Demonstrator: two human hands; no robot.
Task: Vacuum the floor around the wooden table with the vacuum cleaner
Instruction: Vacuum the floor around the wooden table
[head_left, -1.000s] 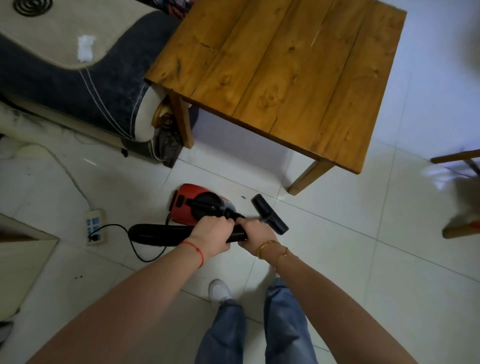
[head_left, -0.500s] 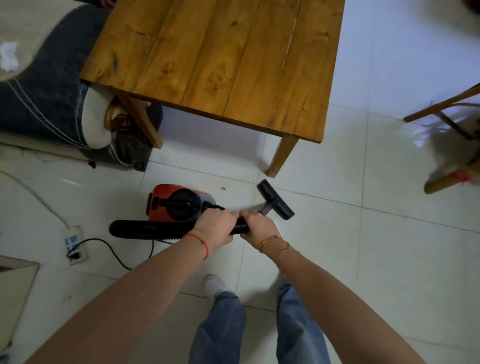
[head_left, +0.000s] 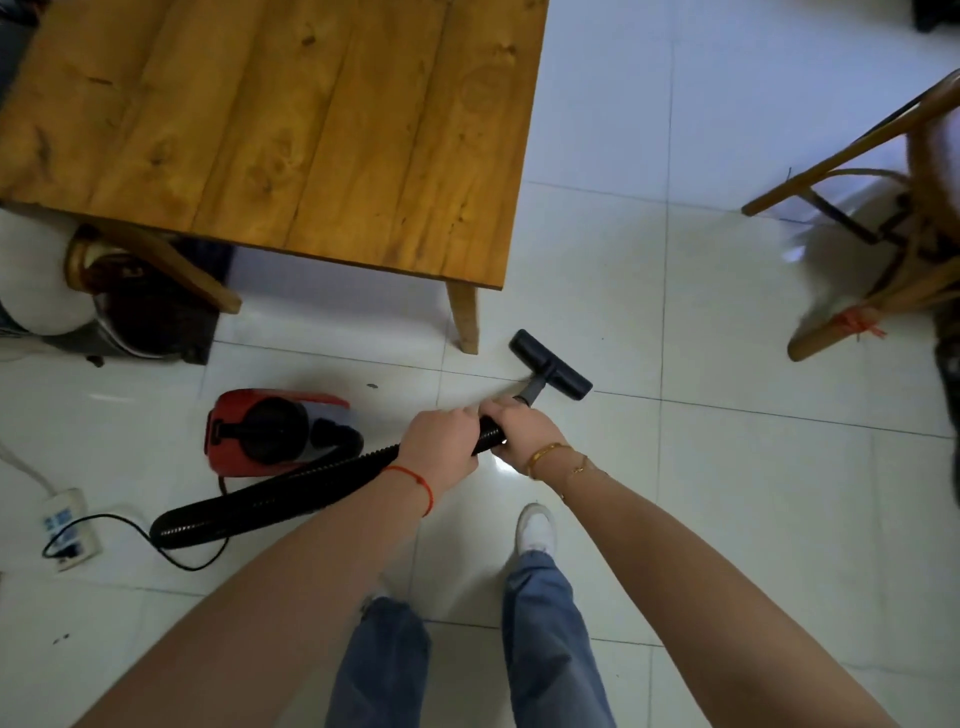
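— Vacuum cleaner (head_left: 260, 434): where do we see it?
— On the floor (head_left: 701, 493), left of our hands — left hand (head_left: 441, 449) and right hand (head_left: 522, 428) both clasp its hose (head_left: 270, 501); nozzle (head_left: 550, 365) near the wooden table (head_left: 291, 130) leg.

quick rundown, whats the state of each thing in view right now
left hand: closed around the hose
right hand: closed around the hose near the nozzle
hose: curved, looping back to the vacuum body
nozzle: on the tile beside the table leg
vacuum body: resting on the floor
power strip: black cord plugged in
wooden table: upright, top bare
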